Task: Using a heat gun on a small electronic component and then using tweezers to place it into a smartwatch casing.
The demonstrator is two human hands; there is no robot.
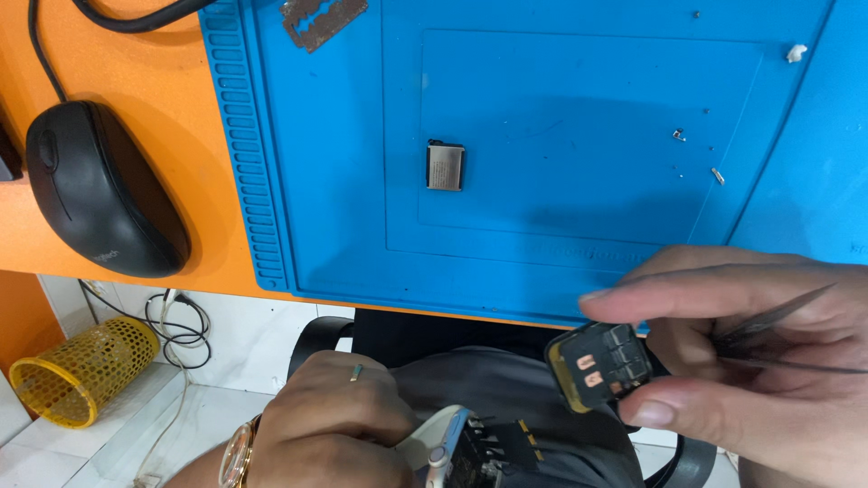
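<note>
Blue mat (pixel 561 217); R hand (pixel 750 352) part. cut off

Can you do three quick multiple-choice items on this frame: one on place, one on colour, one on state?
1. Where does the small square metal part lie?
A. On the blue mat
B. In the yellow basket
C. On the black mouse

2. What colour is the desk beside the mat?
A. White
B. Orange
C. Green

3. What is the right hand doing?
A. Resting flat on the mat
B. Pinching a small dark module, tweezers in the same hand
C. Gripping the mouse

Key: 1 A, the part sits alone on the mat; 2 B, orange shows under the mouse; 3 B, thumb and forefinger close on the module.
</note>
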